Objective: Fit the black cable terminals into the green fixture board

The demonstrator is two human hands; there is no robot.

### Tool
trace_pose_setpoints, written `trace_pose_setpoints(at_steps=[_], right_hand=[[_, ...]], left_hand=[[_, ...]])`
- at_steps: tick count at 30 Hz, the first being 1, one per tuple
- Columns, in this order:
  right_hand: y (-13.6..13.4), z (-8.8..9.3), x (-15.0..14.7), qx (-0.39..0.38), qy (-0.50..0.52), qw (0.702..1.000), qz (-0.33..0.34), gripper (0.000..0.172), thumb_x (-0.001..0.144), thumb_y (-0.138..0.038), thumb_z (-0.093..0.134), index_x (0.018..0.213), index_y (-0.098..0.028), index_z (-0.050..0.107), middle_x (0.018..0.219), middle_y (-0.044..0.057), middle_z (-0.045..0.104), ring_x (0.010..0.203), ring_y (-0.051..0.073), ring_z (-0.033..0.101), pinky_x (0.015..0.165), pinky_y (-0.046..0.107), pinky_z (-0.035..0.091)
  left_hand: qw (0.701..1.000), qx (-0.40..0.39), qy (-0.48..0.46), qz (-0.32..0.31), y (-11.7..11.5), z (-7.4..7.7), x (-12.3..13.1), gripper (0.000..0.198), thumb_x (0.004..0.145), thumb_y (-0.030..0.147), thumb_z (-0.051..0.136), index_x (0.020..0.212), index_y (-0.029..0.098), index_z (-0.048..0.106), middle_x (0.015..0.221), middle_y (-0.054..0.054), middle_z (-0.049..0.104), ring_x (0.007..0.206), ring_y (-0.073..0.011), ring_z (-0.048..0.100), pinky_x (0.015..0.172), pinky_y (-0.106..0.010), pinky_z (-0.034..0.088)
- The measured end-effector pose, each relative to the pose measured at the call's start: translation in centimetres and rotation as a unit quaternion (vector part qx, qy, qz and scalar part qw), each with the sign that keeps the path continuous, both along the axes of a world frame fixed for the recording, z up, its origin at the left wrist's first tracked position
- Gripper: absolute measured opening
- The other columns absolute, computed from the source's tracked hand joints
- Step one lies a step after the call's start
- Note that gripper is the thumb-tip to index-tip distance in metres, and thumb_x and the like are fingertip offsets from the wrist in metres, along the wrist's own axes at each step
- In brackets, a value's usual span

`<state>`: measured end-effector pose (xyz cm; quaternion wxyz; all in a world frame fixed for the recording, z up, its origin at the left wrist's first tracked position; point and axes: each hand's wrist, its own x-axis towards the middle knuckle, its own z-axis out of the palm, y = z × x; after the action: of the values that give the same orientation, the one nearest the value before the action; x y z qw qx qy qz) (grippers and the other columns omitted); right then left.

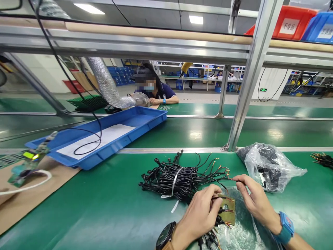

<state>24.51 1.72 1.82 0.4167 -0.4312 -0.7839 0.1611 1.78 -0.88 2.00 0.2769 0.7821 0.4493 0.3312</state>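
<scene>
My left hand (pixel 201 211) is closed on a small yellowish circuit board (pixel 228 211) with short wires on it, held just above the green bench mat. My right hand (pixel 251 196) pinches the bared end of a thin black wire (pixel 223 177) that runs back toward a tied bundle of black cables (pixel 174 178) lying right behind the hands. Under the board lies a clear plastic bag (pixel 240 232). A dark watch is on my left wrist and a blue one on my right.
A blue tray (pixel 145 121) with a white sheet and a looped black cable stands at the left back. A plastic bag of black parts (pixel 269 166) is at the right. Brown cardboard with circuit boards (pixel 23 170) lies far left. A person sits across the green conveyor (pixel 153 90).
</scene>
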Motion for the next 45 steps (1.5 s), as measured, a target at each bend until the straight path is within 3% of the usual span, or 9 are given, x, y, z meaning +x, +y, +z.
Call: trace_pose_setpoints(at_steps=[4,7,13,22,26,39,45], right_hand=[[-0.2,-0.1,-0.4,-0.049,0.02,0.998,0.039,0.023,0.107,-0.031,0.044,0.116,-0.022,0.063,0.105,0.008,0.07,0.096,0.022,0.068,0.084,0.033,0.054],[-0.5,-0.3,-0.8,-0.12,0.052,0.989,0.068,0.023,0.106,-0.034,0.048,0.119,-0.022,0.063,0.105,0.007,0.071,0.095,0.021,0.068,0.084,0.033,0.054],[-0.8,-0.7,-1.6,-0.278,0.205,0.929,0.135,0.03,0.097,-0.047,0.065,0.107,-0.018,0.066,0.087,0.003,0.07,0.077,0.017,0.065,0.071,0.028,0.054],[-1.1,-0.5,-1.8,-0.346,0.252,0.887,0.175,0.038,0.091,-0.054,0.073,0.104,-0.018,0.072,0.078,0.001,0.066,0.068,0.012,0.06,0.065,0.023,0.05],[-1.3,-0.4,-1.9,-0.345,0.251,0.887,0.174,0.037,0.091,-0.053,0.073,0.105,-0.019,0.072,0.08,0.001,0.067,0.07,0.013,0.061,0.067,0.024,0.051],[-1.8,-0.8,-1.7,-0.255,0.161,0.944,0.135,0.024,0.099,-0.044,0.064,0.107,-0.022,0.071,0.096,0.005,0.071,0.088,0.019,0.065,0.078,0.028,0.051],[-1.8,-0.3,-1.8,-0.114,0.093,0.977,0.154,0.012,0.102,-0.029,0.061,0.108,-0.024,0.069,0.094,0.003,0.07,0.086,0.016,0.064,0.079,0.026,0.049]], left_hand=[[0.996,-0.002,-0.062,-0.056,-0.8,0.3,0.2,0.015,0.094,0.022,0.059,0.109,0.024,0.058,0.097,0.0,0.067,0.085,-0.0162,0.064,0.077,-0.026,0.047],[0.993,0.035,-0.075,-0.078,-1.1,0.0,0.4,0.006,0.096,0.023,0.059,0.102,0.023,0.059,0.092,0.0,0.066,0.081,-0.0156,0.061,0.075,-0.026,0.046],[0.987,0.094,-0.123,-0.042,-0.5,-0.6,0.6,0.018,0.103,0.024,0.05,0.086,0.022,0.058,0.076,0.001,0.063,0.067,-0.0134,0.056,0.063,-0.025,0.04],[0.984,0.133,-0.116,0.0,-0.2,-0.3,0.7,0.021,0.103,0.019,0.051,0.085,0.021,0.063,0.074,0.001,0.063,0.065,-0.0117,0.057,0.058,-0.023,0.039],[0.985,0.138,-0.105,0.001,-0.2,-0.2,0.7,0.022,0.102,0.019,0.051,0.084,0.021,0.062,0.072,0.002,0.062,0.063,-0.0111,0.056,0.058,-0.022,0.038],[0.988,0.128,-0.085,0.006,-0.5,-0.4,0.5,0.022,0.1,0.019,0.052,0.081,0.021,0.061,0.07,0.002,0.062,0.061,-0.0115,0.055,0.058,-0.024,0.037],[0.992,0.099,-0.077,0.008,-0.3,-1.0,0.6,0.022,0.101,0.022,0.052,0.08,0.021,0.06,0.073,0.002,0.062,0.064,-0.0119,0.056,0.06,-0.025,0.036]])
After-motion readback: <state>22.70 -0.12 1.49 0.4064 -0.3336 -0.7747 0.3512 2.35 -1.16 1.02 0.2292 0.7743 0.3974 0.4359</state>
